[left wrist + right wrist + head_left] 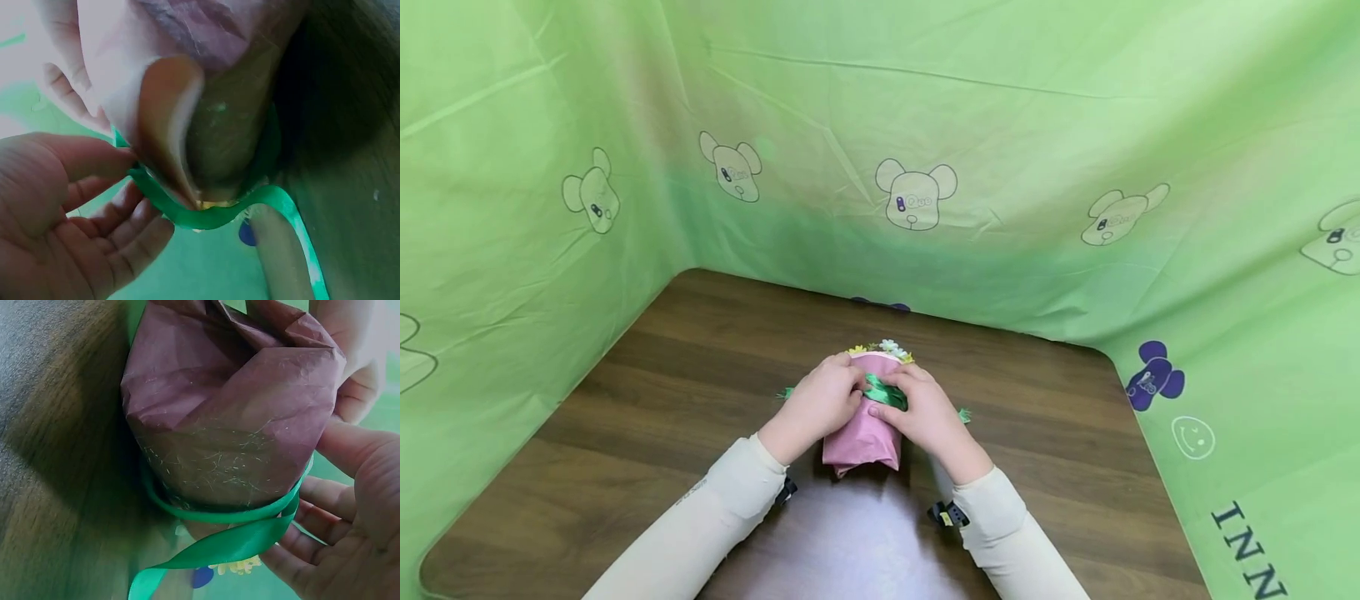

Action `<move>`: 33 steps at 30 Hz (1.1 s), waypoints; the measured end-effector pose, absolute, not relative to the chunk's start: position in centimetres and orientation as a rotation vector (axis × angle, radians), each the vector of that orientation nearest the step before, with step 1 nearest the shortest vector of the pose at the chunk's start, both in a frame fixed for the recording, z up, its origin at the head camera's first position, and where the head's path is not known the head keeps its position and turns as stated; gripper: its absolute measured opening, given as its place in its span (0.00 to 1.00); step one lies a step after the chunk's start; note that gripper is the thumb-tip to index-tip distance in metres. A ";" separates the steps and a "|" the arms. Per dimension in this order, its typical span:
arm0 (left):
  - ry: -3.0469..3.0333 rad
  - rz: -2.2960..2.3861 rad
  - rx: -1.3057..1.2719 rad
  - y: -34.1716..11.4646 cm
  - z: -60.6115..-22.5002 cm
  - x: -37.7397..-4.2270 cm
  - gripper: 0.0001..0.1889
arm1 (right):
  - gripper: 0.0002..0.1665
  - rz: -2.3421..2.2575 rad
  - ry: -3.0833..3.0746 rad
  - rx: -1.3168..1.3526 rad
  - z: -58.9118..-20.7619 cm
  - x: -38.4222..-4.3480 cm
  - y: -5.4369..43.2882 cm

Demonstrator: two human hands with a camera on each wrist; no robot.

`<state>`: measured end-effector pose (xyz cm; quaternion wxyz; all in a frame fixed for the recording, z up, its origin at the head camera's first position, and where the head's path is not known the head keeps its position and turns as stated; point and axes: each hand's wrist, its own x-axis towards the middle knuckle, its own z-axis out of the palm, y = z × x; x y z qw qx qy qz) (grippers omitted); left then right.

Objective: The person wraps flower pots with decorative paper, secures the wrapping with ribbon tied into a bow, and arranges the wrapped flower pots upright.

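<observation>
A small bouquet wrapped in pink paper (859, 442) lies on the table, its white and yellow flowers (891, 347) pointing away from me. Around its middle runs a shiny green ribbon (887, 396). My left hand (822, 402) pinches the ribbon between thumb and fingertips at the left side of the wrap, as the left wrist view shows. From the right, my right hand (931, 417) holds the ribbon with its thumb against the paper and its fingers curled about the band. In the right wrist view one ribbon tail (219, 547) hangs past the paper. The hands partly hide the wrap's sides.
The brown wooden table (700, 350) has rounded corners. Green cloth (820, 100) with printed bear heads stands round its back and sides. Frayed green ribbon ends (964, 415) show beyond the hands on both sides. Dark straps (947, 514) sit at the wrists.
</observation>
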<state>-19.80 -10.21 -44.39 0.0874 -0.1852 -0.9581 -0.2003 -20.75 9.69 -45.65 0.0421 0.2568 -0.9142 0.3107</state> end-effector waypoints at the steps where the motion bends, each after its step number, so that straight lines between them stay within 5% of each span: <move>1: -2.850 -0.627 -0.558 -10.4 -44.4 -19.9 0.04 | 0.31 0.957 -2.789 0.789 -45.6 -20.7 9.7; 15: -2.789 -0.807 -0.702 -10.7 -45.6 -20.3 0.02 | 0.23 1.055 -2.759 0.813 -46.4 -21.2 12.1; 26: -2.818 -0.821 -0.642 -9.9 -45.1 -20.3 0.07 | 0.01 1.234 -2.729 0.784 -46.2 -21.4 12.6; 33: -2.845 -0.865 -0.547 -9.9 -45.1 -20.7 0.06 | 0.05 1.342 -2.758 0.779 -45.8 -21.5 13.8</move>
